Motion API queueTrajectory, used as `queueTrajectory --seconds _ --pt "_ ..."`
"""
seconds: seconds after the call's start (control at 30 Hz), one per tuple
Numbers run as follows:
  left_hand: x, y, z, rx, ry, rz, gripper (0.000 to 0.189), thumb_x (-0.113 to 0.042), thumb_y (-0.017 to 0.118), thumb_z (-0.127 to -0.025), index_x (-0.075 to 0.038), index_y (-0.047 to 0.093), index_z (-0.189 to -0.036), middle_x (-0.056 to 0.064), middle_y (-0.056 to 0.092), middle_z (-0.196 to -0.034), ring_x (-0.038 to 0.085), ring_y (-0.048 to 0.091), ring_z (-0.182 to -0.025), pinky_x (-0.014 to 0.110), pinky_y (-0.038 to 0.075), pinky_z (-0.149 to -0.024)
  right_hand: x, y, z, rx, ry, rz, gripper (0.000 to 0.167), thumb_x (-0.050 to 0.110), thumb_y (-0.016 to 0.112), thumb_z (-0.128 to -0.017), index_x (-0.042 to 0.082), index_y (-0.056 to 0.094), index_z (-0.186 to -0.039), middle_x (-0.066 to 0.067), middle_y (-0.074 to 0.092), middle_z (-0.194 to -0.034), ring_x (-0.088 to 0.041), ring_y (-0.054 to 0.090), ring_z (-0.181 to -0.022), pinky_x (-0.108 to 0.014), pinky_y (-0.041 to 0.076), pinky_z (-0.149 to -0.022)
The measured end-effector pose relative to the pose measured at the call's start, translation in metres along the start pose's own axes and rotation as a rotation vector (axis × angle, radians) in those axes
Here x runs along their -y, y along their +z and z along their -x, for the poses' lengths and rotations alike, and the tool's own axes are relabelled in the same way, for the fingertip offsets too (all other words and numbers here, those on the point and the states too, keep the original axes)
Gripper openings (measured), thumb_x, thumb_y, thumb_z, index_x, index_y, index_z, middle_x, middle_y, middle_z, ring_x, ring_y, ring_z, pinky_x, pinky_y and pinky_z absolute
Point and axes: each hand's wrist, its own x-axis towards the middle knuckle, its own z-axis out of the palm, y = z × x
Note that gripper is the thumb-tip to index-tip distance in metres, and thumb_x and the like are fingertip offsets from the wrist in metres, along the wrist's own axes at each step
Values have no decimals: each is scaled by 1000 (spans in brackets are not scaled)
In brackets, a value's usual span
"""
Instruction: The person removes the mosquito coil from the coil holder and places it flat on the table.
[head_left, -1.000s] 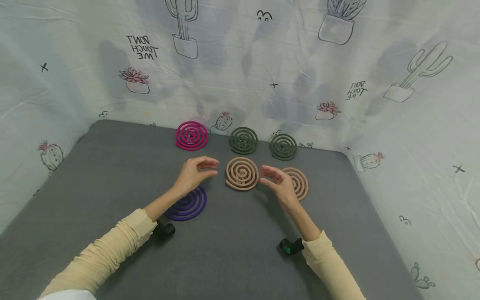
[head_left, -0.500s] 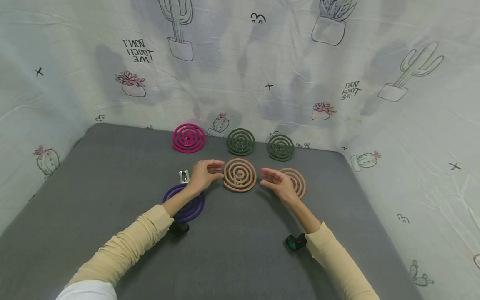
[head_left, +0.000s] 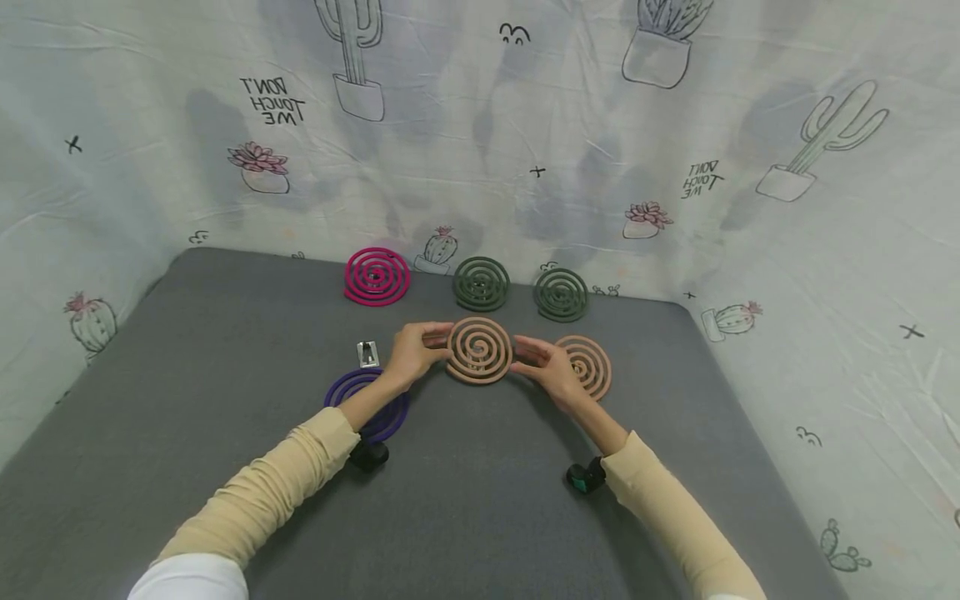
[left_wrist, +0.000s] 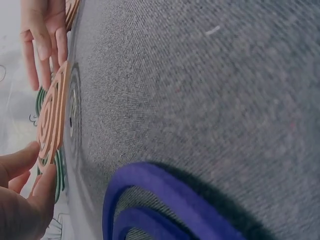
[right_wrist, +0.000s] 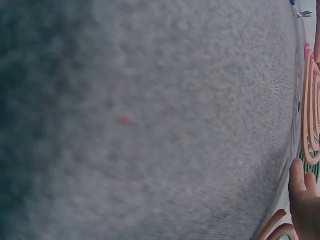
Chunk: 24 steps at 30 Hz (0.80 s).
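A tan mosquito coil (head_left: 478, 348) lies flat mid-table, raised over its shadow in the left wrist view. At its left rim, my left hand (head_left: 409, 354) pinches the edge between thumb and fingers. My right hand (head_left: 557, 372) has its fingertips (head_left: 521, 342) right by the opposite rim, the fingers loosely extended. Behind the right hand, a second tan coil (head_left: 602, 367) is partly covered. A purple coil (left_wrist: 150, 175) sits under my left wrist, and just beyond it rests a small metal coil stand (head_left: 367, 354).
A pink coil (head_left: 377, 302) and two green coils, one in the middle (head_left: 482, 307) and one further right (head_left: 562, 318), line the back of the grey table (head_left: 480, 517). Behind them hangs a cactus-print cloth (head_left: 480, 125), which also encloses both sides.
My left hand has moved right to the tan coil's rim, uncovering the metal stand. The right hand has shifted left to the opposite rim. The coils stay where they were.
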Motion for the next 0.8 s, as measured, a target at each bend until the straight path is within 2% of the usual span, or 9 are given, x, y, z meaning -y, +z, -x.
queueTrajectory --seconds 0.13,0.37,0.67,0.8 --pt "0 2 1 6 -23 10 50 13 70 -79 9 57 -126 25 58 -126 37 61 -110 38 54 -88 1 4 -5 32 37 10 58 -6 67 -85 -3 46 -139 -20 44 -143 -36 48 -126 -33 51 -94" --pt "1 1 0 23 -48 23 49 13 69 -80 10 55 -127 26 58 -125 36 61 -110 36 54 -88 0 7 -9 67 16 24 62 -9 67 -84 -6 42 -141 -25 39 -145 -41 49 -123 -33 54 -90" --pt "4 -1 -5 62 -89 44 49 15 69 -79 11 56 -126 29 58 -123 38 63 -105 34 57 -82 -3 8 -11 72 25 28 61 -8 68 -83 -4 45 -139 -23 43 -143 -40 52 -120 -30 55 -87" --pt "6 -2 -8 65 -86 46 49 15 70 -78 12 56 -125 29 60 -120 38 64 -102 32 58 -80 -4 7 -13 69 23 19 60 -8 68 -83 -4 46 -139 -24 45 -141 -39 53 -119 -29 55 -86"
